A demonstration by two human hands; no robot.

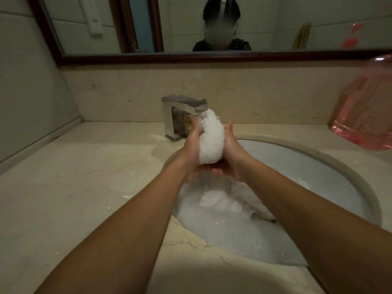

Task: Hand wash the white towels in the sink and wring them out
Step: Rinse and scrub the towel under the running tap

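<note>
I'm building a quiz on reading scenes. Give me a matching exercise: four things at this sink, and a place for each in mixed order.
Things:
1 balled towel
2 faucet
3 pink bag
4 suds

Places:
A in the sink
B between left hand and right hand
C counter, far right
D counter, at sink's back left

Pairs: 1-B, 2-D, 3-C, 4-A
</note>
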